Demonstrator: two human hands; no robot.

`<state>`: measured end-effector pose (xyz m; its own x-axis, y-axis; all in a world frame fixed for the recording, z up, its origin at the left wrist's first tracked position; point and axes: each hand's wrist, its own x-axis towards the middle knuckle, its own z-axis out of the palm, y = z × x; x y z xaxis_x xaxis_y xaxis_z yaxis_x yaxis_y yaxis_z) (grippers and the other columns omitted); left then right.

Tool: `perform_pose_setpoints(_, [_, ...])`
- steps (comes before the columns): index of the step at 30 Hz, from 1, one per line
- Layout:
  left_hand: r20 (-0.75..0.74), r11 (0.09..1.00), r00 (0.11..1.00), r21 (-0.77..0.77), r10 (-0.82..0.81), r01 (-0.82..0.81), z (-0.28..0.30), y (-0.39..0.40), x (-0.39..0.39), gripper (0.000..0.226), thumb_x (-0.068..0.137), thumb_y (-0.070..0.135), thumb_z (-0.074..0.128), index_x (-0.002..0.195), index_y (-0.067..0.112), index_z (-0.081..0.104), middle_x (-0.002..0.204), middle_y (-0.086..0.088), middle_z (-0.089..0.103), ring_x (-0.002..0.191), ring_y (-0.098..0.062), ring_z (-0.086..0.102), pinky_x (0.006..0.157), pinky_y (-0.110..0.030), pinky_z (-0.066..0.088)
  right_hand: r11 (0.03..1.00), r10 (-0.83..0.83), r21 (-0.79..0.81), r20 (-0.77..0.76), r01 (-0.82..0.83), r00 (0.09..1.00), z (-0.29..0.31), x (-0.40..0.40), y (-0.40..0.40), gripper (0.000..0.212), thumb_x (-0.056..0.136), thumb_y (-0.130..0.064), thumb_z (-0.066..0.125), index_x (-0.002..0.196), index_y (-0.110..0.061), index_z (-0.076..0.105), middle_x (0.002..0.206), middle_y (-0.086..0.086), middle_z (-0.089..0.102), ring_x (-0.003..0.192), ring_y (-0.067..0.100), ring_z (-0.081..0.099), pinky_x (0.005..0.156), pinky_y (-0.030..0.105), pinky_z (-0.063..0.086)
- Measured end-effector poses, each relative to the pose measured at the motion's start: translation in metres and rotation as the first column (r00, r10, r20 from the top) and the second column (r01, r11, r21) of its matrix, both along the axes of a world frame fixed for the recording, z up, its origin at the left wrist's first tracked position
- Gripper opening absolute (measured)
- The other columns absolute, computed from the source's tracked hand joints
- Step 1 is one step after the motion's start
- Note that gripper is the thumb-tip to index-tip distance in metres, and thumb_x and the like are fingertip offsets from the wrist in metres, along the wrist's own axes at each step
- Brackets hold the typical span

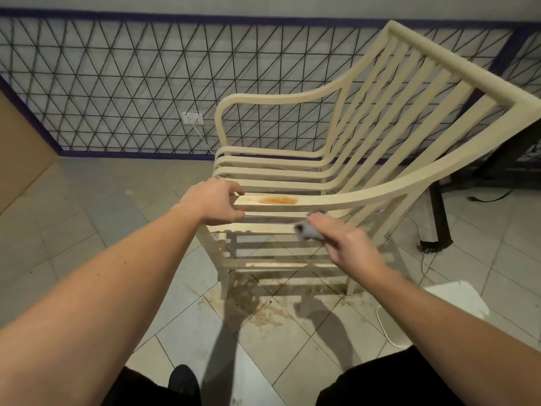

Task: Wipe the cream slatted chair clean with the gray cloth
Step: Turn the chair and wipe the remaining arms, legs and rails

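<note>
Cream slatted chair (pixel 366 159) on the tiled floor (pixel 73 230), back to the right, front of the seat toward the left, near armrest (pixel 322 202) closest to the camera. Orange-brown stain (pixel 278 200) on top of that near armrest, toward its front end. Left hand (pixel 215 202) clamped on the front end of the armrest, fingers curled over the top, thumb underneath, just left of the stain without touching it. Gray cloth (pixel 308 231) bunched and blurred, gripped in the curled fingers of the right hand (pixel 348 244), just below and in front of the armrest, to the right of the stain; contact with the chair impossible to judge. Brownish spatter (pixel 257 306) on the tiles beneath the seat. Beyond the chair, wall with a black triangular lattice (pixel 117 89), white socket (pixel 191 118) with a cable plugged in. Dark table leg (pixel 439 218) at right, white object (pixel 456 300) on the floor lower right.
</note>
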<state>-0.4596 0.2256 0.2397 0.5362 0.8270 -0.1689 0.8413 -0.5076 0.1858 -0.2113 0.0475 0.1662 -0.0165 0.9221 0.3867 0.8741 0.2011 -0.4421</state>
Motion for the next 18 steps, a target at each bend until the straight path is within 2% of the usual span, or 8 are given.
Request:
perform_pose_setpoints(1, [0.016, 1.0, 1.0, -0.008, 0.001, -0.001, 0.001, 0.0, -0.002, 0.059, 0.077, 0.05, 0.069, 0.133, 0.037, 0.058, 0.124, 0.007, 0.067, 0.111, -0.02, 0.061, 0.096, -0.039, 0.053, 0.983, -0.155, 0.065, -0.184, 0.169, 0.971, -0.001, -0.003, -0.011, 0.06, 0.089, -0.005, 0.068, 0.134, -0.04, 0.053, 0.131, -0.015, 0.061, 0.119, 0.006, 0.06, 0.106, 0.031, 0.047])
perform_pose_setpoints(2, [0.04, 1.0, 0.999, -0.018, 0.004, -0.003, 0.001, 0.002, -0.004, 0.059, 0.077, 0.048, 0.07, 0.133, 0.037, 0.059, 0.123, 0.008, 0.067, 0.111, -0.019, 0.061, 0.096, -0.039, 0.053, 0.926, -0.317, 0.075, -0.379, 0.37, 0.87, -0.003, -0.004, -0.019, 0.049, 0.091, -0.009, 0.068, 0.128, -0.042, 0.059, 0.124, -0.016, 0.066, 0.113, 0.005, 0.062, 0.102, 0.03, 0.049])
perform_pose_setpoints(4, [0.069, 1.0, 0.998, -0.029, 0.003, -0.001, 0.0, 0.004, -0.008, 0.058, 0.076, 0.045, 0.072, 0.132, 0.036, 0.06, 0.122, 0.007, 0.067, 0.11, -0.019, 0.061, 0.096, -0.039, 0.053, 0.715, -0.577, -0.064, -0.616, 0.696, 0.537, -0.001, -0.007, -0.017, 0.029, 0.092, -0.023, 0.068, 0.12, -0.033, 0.067, 0.118, -0.009, 0.065, 0.109, 0.01, 0.059, 0.101, 0.036, 0.049])
perform_pose_setpoints(5, [0.056, 1.0, 0.998, -0.025, -0.004, 0.005, -0.001, 0.003, -0.01, 0.057, 0.076, 0.044, 0.073, 0.131, 0.035, 0.061, 0.121, 0.006, 0.067, 0.109, -0.02, 0.061, 0.095, -0.039, 0.053, 0.634, -0.635, -0.163, -0.669, 0.756, 0.388, 0.001, -0.009, -0.01, 0.027, 0.091, -0.029, 0.068, 0.118, -0.029, 0.068, 0.117, -0.006, 0.063, 0.107, 0.012, 0.059, 0.1, 0.038, 0.049])
perform_pose_setpoints(7, [-0.014, 0.999, 0.999, 0.009, -0.047, 0.047, -0.004, 0.001, -0.012, 0.049, 0.074, 0.04, 0.074, 0.121, 0.033, 0.064, 0.109, 0.004, 0.067, 0.101, -0.023, 0.06, 0.087, -0.039, 0.054, 0.605, -0.631, -0.292, -0.743, 0.741, 0.223, 0.01, -0.022, 0.01, 0.022, 0.09, -0.029, 0.069, 0.111, -0.023, 0.064, 0.108, -0.005, 0.063, 0.095, 0.009, 0.059, 0.088, 0.03, 0.053])
perform_pose_setpoints(10, [-0.053, 0.995, 0.995, 0.059, -0.081, 0.084, -0.008, -0.002, -0.015, 0.023, 0.073, 0.03, 0.073, 0.091, 0.032, 0.059, 0.079, 0.011, 0.054, 0.085, -0.025, 0.056, 0.067, -0.035, 0.047, 0.64, -0.578, -0.308, -0.797, 0.704, 0.177, 0.018, -0.062, 0.035, 0.014, 0.088, -0.014, 0.07, 0.098, -0.013, 0.06, 0.092, -0.006, 0.061, 0.08, 0.006, 0.057, 0.063, 0.007, 0.045])
perform_pose_setpoints(12, [-0.036, 0.993, 0.995, 0.059, -0.096, 0.098, -0.01, -0.003, -0.016, 0.027, 0.073, 0.026, 0.072, 0.074, 0.033, 0.046, 0.073, 0.014, 0.047, 0.078, -0.023, 0.052, 0.06, -0.031, 0.037, 0.677, -0.564, -0.319, -0.804, 0.663, 0.19, 0.017, -0.089, 0.044, 0.01, 0.088, -0.009, 0.071, 0.092, -0.009, 0.063, 0.085, -0.006, 0.062, 0.074, 0.004, 0.057, 0.053, 0.002, 0.041])
perform_pose_setpoints(18, [-0.078, 0.988, 0.989, 0.077, -0.126, 0.132, -0.011, 0.002, -0.014, 0.024, 0.069, 0.03, 0.074, 0.086, 0.028, 0.057, 0.079, 0.009, 0.054, 0.081, -0.024, 0.057, 0.062, -0.031, 0.042, 0.744, -0.547, -0.373, -0.816, 0.555, 0.184, 0.008, -0.141, 0.069, 0.014, 0.085, -0.01, 0.074, 0.078, -0.015, 0.063, 0.076, -0.006, 0.062, 0.064, 0.005, 0.056, 0.046, 0.003, 0.039])
